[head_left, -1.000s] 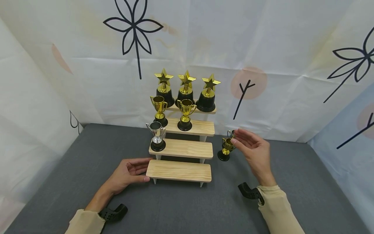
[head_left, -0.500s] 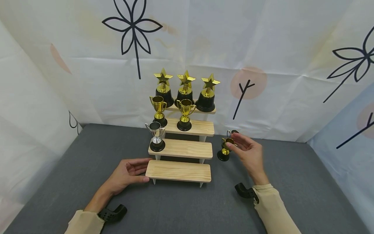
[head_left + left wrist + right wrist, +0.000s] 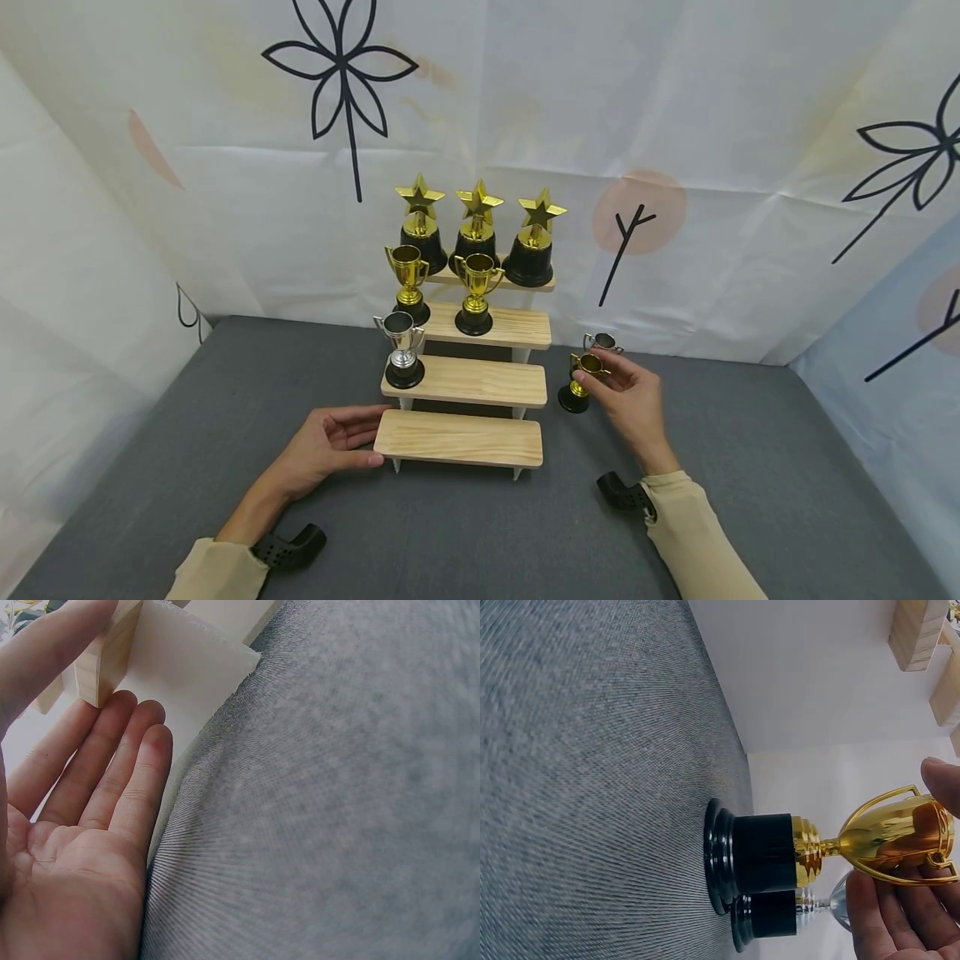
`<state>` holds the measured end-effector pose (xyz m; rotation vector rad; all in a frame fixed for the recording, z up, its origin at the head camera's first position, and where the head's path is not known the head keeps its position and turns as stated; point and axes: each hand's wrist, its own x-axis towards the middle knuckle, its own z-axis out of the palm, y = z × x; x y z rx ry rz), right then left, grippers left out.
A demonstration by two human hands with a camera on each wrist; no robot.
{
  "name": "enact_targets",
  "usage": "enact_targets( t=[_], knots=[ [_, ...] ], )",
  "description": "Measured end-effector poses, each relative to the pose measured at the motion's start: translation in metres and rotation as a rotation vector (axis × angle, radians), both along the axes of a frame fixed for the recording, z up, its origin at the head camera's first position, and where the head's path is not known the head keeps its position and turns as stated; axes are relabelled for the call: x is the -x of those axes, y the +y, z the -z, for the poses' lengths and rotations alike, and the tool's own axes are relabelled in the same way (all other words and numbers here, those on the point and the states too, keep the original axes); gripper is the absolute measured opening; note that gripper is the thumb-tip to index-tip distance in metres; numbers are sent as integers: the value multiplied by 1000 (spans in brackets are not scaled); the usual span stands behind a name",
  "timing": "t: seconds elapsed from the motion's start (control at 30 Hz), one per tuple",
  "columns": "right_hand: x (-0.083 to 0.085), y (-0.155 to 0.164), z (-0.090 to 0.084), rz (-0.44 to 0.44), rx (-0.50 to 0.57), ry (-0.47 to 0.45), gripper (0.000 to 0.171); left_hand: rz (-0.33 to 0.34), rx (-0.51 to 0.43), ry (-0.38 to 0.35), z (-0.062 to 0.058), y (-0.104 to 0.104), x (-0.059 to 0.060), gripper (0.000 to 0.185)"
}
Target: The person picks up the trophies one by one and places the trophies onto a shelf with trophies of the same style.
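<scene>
On the right of the table a gold trophy cup (image 3: 579,385) with a black base stands upright. My right hand (image 3: 626,404) is around its bowl, thumb on the near side and fingers on the far side; in the right wrist view the fingers (image 3: 900,907) lie by one handle of the gold cup (image 3: 892,832). A silver trophy cup (image 3: 772,915) stands just behind it. My left hand (image 3: 330,450) is at the left end of the lowest shelf of a stepped wooden stand (image 3: 459,437), its straight fingers (image 3: 139,780) touching the stand's side.
Three gold star trophies (image 3: 478,221) stand on the top shelf. Two gold cups (image 3: 474,292) are on the shelf below, and a silver cup (image 3: 405,354) is at the left of the third shelf. A patterned cloth (image 3: 735,250) hangs behind the grey table (image 3: 480,542).
My right hand has moved left and slightly down, its thumb and fingers coming around the gold cup. More of the silver cup behind shows now. My left hand stays in place.
</scene>
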<state>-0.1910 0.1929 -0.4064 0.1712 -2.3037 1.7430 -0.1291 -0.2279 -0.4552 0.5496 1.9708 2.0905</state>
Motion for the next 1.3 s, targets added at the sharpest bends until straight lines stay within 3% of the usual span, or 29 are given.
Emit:
enact_targets(
  t=[0.87, 1.3],
  knots=[
    [2, -1, 9, 35, -15, -2, 41, -7, 18, -20, -2, 1, 0, 72],
    [-5, -5, -12, 54, 18, 23, 40, -15, 20, -19, -2, 0, -1, 72]
  ],
)
